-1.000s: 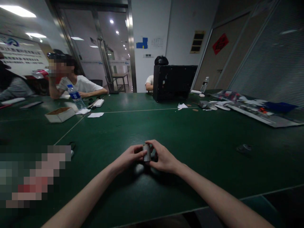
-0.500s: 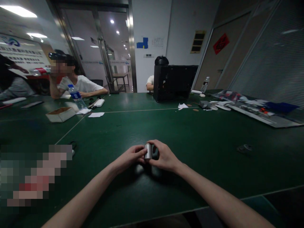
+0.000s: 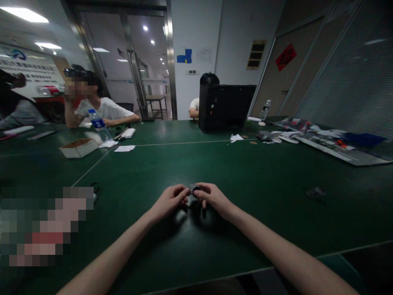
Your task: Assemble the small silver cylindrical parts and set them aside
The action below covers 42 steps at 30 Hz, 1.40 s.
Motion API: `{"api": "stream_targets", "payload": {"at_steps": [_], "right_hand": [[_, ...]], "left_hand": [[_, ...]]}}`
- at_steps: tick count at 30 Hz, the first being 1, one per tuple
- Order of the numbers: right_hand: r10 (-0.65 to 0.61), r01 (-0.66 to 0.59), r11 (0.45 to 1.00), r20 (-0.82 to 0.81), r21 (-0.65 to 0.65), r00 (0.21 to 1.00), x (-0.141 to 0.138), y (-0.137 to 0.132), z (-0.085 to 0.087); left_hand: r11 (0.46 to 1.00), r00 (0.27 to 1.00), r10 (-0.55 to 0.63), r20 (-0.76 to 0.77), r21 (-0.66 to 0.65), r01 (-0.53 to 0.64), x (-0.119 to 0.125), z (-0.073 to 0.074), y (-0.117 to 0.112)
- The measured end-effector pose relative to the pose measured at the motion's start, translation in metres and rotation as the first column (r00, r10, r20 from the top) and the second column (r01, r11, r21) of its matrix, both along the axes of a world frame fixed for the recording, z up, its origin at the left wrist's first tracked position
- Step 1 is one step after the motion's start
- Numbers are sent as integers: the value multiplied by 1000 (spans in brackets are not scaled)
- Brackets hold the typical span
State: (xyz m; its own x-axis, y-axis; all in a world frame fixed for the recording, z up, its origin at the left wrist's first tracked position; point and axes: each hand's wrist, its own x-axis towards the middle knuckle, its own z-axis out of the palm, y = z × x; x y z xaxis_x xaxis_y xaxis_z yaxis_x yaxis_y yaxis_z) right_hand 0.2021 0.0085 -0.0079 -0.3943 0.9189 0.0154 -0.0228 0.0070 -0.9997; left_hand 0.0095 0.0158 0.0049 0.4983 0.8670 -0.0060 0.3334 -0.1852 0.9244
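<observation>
A small grey metal cylinder (image 3: 192,199) is held just above the green table (image 3: 172,254), between my two hands. Its round end, with a dark middle that looks hollow, is tipped up toward me. My left hand (image 3: 168,201) pinches it from the left side, thumb on top and fingers curled beneath. From the right, my right hand (image 3: 217,201) grips it with the thumb at the dark end and the index finger over the far rim. The fingers cover much of the cylinder's sides.
A small dark object (image 3: 317,192) lies to the right. Farther off are an open box (image 3: 79,149), a water bottle (image 3: 98,125), a black monitor-like panel (image 3: 225,107) and a cluttered board (image 3: 340,149). Several people sit or stand beyond the table.
The cylinder has turned from upright, side facing me, to tilted with its round end toward me. My right thumb has moved from its base up to that end.
</observation>
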Motion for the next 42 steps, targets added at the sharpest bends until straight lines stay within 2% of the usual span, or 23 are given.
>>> {"api": "stream_targets", "payload": {"at_steps": [3,6,10,14,20,26,42], "right_hand": [[-3,0,999,-52,-47,999,1,0,-2],[4,-11,996,-81,-83,997,2,-1,-1],[38,-46,993,-77,-111,996,-1,-4,3],[68,-79,987,-80,-138,994,-4,-6,3],[119,-169,960,-223,-222,968,-1,-5,1],[189,-265,939,-313,-221,931,1,-6,2],[169,-235,944,-274,-231,947,1,-4,0]], "left_hand": [[963,986,83,-146,268,-41,1,7,-6],[888,975,136,-173,458,-43,1,11,-11],[798,971,102,-218,601,51,0,10,-13],[775,956,85,-281,622,114,-1,5,-10],[748,948,114,-297,653,115,-1,1,-10],[731,955,129,-268,676,92,-2,4,-11],[731,947,140,-290,675,99,-2,3,-10]]}}
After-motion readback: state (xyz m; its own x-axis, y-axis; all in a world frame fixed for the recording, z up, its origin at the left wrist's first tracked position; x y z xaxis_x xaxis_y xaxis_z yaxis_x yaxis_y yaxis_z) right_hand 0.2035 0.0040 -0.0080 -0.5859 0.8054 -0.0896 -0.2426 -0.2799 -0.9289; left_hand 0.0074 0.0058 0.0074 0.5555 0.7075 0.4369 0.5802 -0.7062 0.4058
